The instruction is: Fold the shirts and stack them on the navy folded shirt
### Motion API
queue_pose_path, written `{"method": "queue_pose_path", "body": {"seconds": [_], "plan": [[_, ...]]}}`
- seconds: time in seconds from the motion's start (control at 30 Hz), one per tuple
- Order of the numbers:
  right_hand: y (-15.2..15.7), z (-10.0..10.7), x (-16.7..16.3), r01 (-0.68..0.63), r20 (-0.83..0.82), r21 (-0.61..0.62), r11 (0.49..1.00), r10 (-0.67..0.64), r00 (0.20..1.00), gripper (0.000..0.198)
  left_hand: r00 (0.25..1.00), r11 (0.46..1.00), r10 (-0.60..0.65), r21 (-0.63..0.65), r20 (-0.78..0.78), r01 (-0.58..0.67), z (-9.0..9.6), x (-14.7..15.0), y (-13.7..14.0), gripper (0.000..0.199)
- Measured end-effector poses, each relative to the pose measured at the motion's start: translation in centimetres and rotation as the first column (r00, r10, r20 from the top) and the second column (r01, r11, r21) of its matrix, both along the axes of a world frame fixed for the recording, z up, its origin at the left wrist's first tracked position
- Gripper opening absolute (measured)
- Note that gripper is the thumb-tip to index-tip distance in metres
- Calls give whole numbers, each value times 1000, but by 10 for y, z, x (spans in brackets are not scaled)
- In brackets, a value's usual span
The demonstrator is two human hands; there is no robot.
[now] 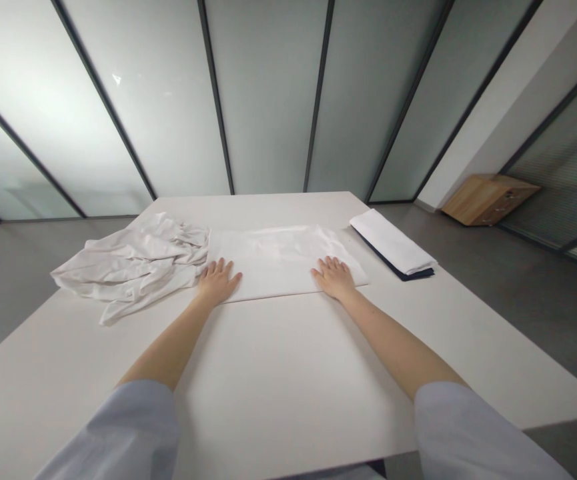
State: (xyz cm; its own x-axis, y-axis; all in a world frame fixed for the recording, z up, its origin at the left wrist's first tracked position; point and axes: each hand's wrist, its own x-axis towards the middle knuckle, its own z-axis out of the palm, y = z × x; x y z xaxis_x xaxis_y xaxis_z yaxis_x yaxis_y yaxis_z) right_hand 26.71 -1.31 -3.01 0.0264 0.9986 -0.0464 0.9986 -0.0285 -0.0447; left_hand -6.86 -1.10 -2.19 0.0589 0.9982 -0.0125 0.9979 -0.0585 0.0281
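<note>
A white cloth [273,263], laid out flat in a rough rectangle, is on the table in front of me. My left hand [218,281] lies flat on its near left corner, fingers spread. Toward the near right part of the same cloth, my right hand [335,277] also rests palm down with its fingers apart. Neither hand grips anything. Just left of the flat cloth is a crumpled heap of white fabric [138,260], close to my left fingers; whether the two pieces join cannot be made out.
On the table's right side lies a folded white cloth [393,241] on top of a dark folded one [418,274]. The white table [288,373] reaches from me toward frosted glass panels [268,100]. A wooden cabinet [483,199] stands on the floor at the far right.
</note>
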Motion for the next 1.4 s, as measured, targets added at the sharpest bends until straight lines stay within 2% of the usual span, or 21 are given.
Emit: {"method": "queue_pose_path", "body": {"seconds": [0.13,0.23,0.37,0.47,0.57,0.63,0.73,0.83,0.9,1.0,1.1,1.23,1.3,1.33,1.4], "plan": [[4,-3,27,72,-21,-2,997,-72,997,61,999,999,49,-3,13,-49,-2,-14,-9,67],[8,-4,37,52,-40,-2,999,-52,998,59,1000,999,11,48,-5,-11,-3,-9,-12,64],[15,-5,43,11,-46,53,999,-8,999,56,974,964,-221,139,-44,225,-4,1,-16,54],[21,-4,47,73,-41,176,982,-67,997,56,933,926,-358,113,-35,359,-3,10,-22,52],[25,1,44,123,-28,316,941,-121,992,52,946,945,-324,42,10,323,-3,22,-29,54],[25,6,33,86,-26,360,929,-82,996,48,965,966,-259,28,24,259,-3,31,-32,54],[18,13,4,-25,-50,333,943,44,998,46,987,986,-159,42,-3,159,1,50,-35,54],[6,15,-31,-137,-104,207,969,161,981,50,996,996,-71,57,-47,74,10,73,-35,53],[0,12,-47,-148,-142,114,982,163,976,56,996,997,-56,40,-63,59,17,86,-36,50],[0,5,-51,-118,-154,48,992,124,980,62,988,990,-141,10,-69,142,24,100,-40,50],[7,-1,-35,-116,-159,69,991,126,979,54,959,961,-278,-7,-52,278,27,106,-50,51],[17,-2,-15,-95,-168,114,989,113,979,44,880,880,-475,-12,12,475,29,111,-64,48],[17,0,-11,-46,-163,134,990,68,984,43,823,828,-553,-21,128,560,33,110,-61,44],[17,2,-11,-3,-159,142,990,25,987,44,803,819,-558,-19,208,573,36,107,-55,40],[15,5,-11,99,-147,154,983,-76,986,48,813,871,-469,30,346,490,40,96,-38,35]]}}
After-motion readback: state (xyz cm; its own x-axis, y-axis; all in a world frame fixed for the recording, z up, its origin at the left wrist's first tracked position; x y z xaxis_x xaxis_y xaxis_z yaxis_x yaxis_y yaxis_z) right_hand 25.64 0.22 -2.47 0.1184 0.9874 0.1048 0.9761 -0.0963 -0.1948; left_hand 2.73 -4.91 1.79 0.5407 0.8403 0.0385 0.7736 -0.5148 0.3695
